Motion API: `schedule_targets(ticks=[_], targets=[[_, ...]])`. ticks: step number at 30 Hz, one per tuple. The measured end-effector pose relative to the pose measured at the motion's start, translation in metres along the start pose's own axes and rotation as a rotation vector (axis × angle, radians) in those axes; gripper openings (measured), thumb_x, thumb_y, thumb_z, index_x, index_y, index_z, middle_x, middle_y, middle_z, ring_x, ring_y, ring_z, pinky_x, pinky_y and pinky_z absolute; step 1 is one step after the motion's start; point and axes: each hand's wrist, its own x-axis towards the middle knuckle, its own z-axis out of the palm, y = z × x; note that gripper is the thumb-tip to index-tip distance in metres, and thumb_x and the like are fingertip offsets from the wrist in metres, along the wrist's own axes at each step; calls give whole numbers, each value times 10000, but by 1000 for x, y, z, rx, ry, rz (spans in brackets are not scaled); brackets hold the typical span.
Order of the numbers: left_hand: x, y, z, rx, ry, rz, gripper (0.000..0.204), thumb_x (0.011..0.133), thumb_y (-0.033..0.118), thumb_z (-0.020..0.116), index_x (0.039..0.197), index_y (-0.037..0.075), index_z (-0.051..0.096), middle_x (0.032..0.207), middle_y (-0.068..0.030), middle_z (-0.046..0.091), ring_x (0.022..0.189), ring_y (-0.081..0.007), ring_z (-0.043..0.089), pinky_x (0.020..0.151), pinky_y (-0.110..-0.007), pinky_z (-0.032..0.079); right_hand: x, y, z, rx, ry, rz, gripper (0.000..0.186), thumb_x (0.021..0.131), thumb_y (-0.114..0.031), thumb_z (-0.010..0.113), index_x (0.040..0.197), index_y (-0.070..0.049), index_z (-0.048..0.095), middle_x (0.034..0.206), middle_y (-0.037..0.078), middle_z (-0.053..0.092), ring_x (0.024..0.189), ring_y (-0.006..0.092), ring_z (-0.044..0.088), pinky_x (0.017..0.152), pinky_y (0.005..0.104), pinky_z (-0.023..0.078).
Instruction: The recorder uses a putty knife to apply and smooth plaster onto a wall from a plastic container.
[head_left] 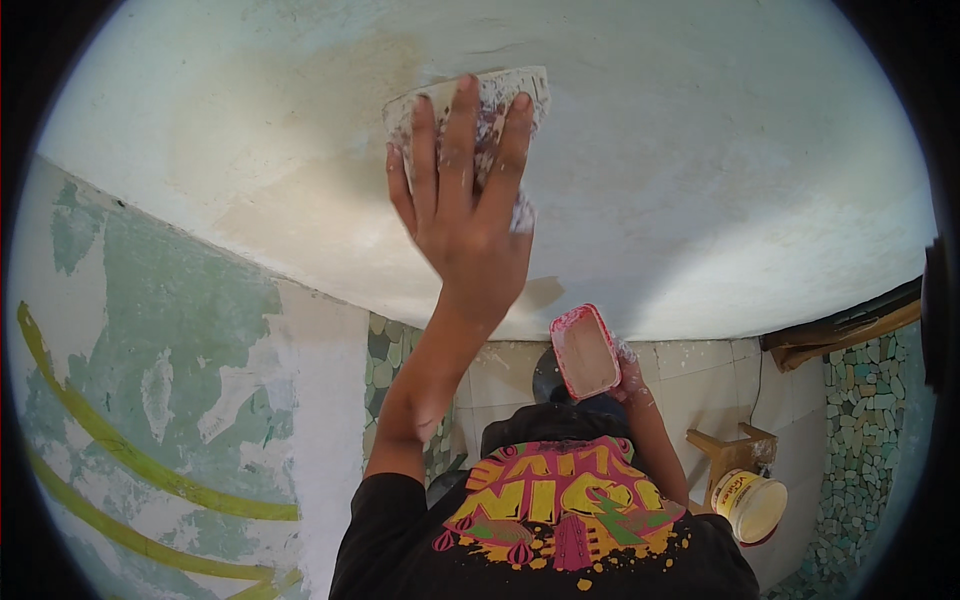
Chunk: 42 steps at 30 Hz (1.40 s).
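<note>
wearing a black shirt (620,568) with a pink, yellow and green print, the person faces a pale, smooth-coated wall (700,150). close by the body, the right hand (628,372) grasps a small red-rimmed tray (563,362) along its right side; most of its fingers are hidden, and pale paste lies inside the tray. both the rim and the hand are smeared white. farther out, the left hand (463,225) reaches up and grips a flat, paste-spattered spreader (491,110), four fingers fanned over its back, thumb out of sight. the spreader lies against the wall, beside a tan, blotchy patch. lower down and beyond, speckled floor tiles (700,378) run along the wall's foot. a wooden stool (735,445) stands there to the right, a yellow-and-white tub (729,494) just beside or on it; i cannot tell which. at the far right is green stone mosaic (865,440); at the far left, a patchy green surface (170,290) with yellow-green bands (120,450).
</note>
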Motion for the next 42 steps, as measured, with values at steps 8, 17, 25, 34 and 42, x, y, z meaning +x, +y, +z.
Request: schedule_targets(ticks=[8,17,25,34,42], targets=[[-18,-7,63,265,-81,-1,651,886,-70,543,1471,212,588,1623,-139,418,1501,-433,353,1208,-623,183,0,4,-13,50,3,-27,539,1003,-434,600,1385,-54,576,1365,117,645,1205,256,651,1028,429,544],[-42,-12,67,246,-131,18,720,833,-109,549,1498,169,550,1642,-183,362,1522,-453,296,1204,-656,157,10,1,-6,40,7,-3,530,1012,-428,572,1392,-59,573,1369,116,641,1217,257,644,1048,431,530],[-40,-17,30,34,41,-45,550,898,-4,587,1411,183,655,1530,-125,546,1505,-374,385,1237,-606,83,4,3,-12,64,-13,13,510,1025,-400,554,1411,-67,566,1384,113,637,1217,264,647,1048,439,529],[-12,-10,47,127,-49,-9,869,666,-117,535,1499,129,555,1606,-145,443,1498,-403,379,1202,-539,303,-6,1,-27,154,45,35,524,1014,-413,566,1407,-67,566,1364,111,650,1220,264,644,1054,437,522],[-58,23,59,70,-209,-19,578,844,-68,580,1378,134,669,1534,-81,546,1460,-306,463,1212,-473,317,3,-9,-9,62,17,0,486,1025,-409,574,1380,-77,584,1343,86,658,1196,231,650,1043,424,527]])
